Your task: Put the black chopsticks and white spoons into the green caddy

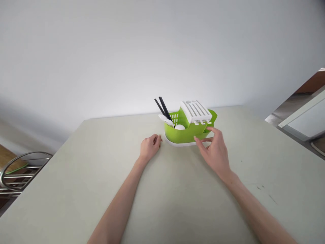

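A green cutlery caddy (181,136) stands on the table, with a white slotted top (196,111) and small white hooks along its front. Black chopsticks (164,108) lean up out of its left part. White spoons (166,120) rest at the rim there, beside a white rounded object (180,127) whose kind I cannot make out. My right hand (215,150) is at the caddy's front right, thumb and fingers apart, fingertips at or very near the green wall. Just left of the caddy, my left hand (150,146) lies on the table in a loose fist, with nothing visible in it.
The pale table (76,176) reaches back to a plain wall (127,61). A metal rack (25,173) holding a wooden board (8,159) stands low at the left. Beyond the table's right edge is white furniture (307,115).
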Available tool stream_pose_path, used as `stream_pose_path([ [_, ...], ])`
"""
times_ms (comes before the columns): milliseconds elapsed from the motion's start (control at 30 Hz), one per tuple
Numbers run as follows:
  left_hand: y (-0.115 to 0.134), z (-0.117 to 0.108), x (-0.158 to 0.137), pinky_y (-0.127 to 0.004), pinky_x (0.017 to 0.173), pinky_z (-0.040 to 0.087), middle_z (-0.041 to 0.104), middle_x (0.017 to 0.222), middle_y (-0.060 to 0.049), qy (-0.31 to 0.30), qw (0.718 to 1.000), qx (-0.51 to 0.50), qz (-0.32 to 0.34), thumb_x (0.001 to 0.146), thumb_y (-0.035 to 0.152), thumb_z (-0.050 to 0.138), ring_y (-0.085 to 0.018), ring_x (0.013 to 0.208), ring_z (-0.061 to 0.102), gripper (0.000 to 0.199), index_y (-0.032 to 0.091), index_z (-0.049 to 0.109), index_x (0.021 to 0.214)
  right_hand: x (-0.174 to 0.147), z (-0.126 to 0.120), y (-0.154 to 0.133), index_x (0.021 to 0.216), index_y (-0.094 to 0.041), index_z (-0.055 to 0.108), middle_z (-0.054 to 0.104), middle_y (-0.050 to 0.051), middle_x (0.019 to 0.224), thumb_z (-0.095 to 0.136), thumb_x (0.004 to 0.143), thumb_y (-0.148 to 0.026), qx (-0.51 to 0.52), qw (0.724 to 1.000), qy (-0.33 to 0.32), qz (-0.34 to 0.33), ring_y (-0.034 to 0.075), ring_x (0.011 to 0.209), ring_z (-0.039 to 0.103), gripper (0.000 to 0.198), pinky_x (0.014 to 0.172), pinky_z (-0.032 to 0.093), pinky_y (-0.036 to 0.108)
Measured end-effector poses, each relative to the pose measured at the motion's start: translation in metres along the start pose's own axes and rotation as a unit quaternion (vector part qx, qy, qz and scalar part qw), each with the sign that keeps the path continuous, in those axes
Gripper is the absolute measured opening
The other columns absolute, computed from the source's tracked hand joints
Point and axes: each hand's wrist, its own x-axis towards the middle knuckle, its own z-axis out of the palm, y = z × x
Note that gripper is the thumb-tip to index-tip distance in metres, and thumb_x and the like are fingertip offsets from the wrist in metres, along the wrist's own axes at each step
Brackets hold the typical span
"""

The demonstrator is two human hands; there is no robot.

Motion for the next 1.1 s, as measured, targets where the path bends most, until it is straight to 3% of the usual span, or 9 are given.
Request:
stream_pose_path([
  [167, 0.0, 0.0, 0.0, -0.03, 0.07, 0.044, 0.074, 0.07, 0.0, -0.001, 1.0, 0.001, 0.004, 0.102, 0.044, 0.041, -0.02, 0.067, 0.066, 0.039, 0.026, 0.07, 0.082, -0.001, 0.006, 0.019, 0.144, -0.02, 0.046, 0.057, 0.022, 0.142, 0.043, 0.104, -0.06, -0.071, 0.994, -0.07, -0.04, 0.024, 0.082, 0.074, 0.056, 0.051, 0.052, 0.032],
  [400, -0.001, 0.003, 0.001, -0.03, 0.069, 0.043, 0.073, 0.069, 0.0, 0.004, 1.0, 0.005, 0.005, 0.102, 0.043, 0.043, -0.019, 0.065, 0.064, 0.038, 0.026, 0.07, 0.082, -0.009, 0.022, 0.02, 0.154, -0.012, 0.037, 0.049, 0.029, 0.151, 0.037, 0.106, -0.055, -0.2, 0.978, -0.042, -0.041, 0.033, 0.099, 0.072, 0.064, 0.049, 0.051, 0.035],
  [533, -0.002, 0.003, 0.001, -0.03, 0.068, 0.042, 0.073, 0.069, 0.0, 0.004, 1.0, 0.002, 0.004, 0.102, 0.043, 0.043, -0.019, 0.065, 0.064, 0.038, 0.025, 0.07, 0.081, -0.009, 0.026, 0.018, 0.154, -0.01, 0.036, 0.049, 0.029, 0.151, 0.036, 0.107, -0.054, -0.225, 0.973, -0.033, -0.042, 0.036, 0.11, 0.069, 0.065, 0.052, 0.054, 0.036],
  [667, -0.006, 0.0, 0.001, -0.03, 0.069, 0.043, 0.073, 0.069, 0.0, 0.003, 1.0, 0.0, -0.002, 0.102, 0.043, 0.044, -0.019, 0.066, 0.065, 0.038, 0.025, 0.07, 0.081, -0.004, 0.027, 0.022, 0.154, -0.01, 0.036, 0.048, 0.029, 0.152, 0.036, 0.107, -0.057, -0.236, 0.97, -0.039, -0.043, 0.036, 0.109, 0.069, 0.067, 0.051, 0.053, 0.035],
  [1100, -0.066, -0.03, -0.013, -0.029, 0.067, 0.042, 0.071, 0.067, 0.001, -0.002, 1.0, -0.017, 0.002, 0.101, 0.043, 0.043, -0.017, 0.063, 0.06, 0.038, 0.024, 0.069, 0.082, 0.006, 0.031, 0.055, 0.158, -0.013, 0.03, 0.037, 0.025, 0.163, 0.028, 0.102, -0.07, -0.288, 0.955, -0.061, 0.035, 0.039, 0.106, 0.071, 0.079, 0.061, 0.058, 0.044],
])
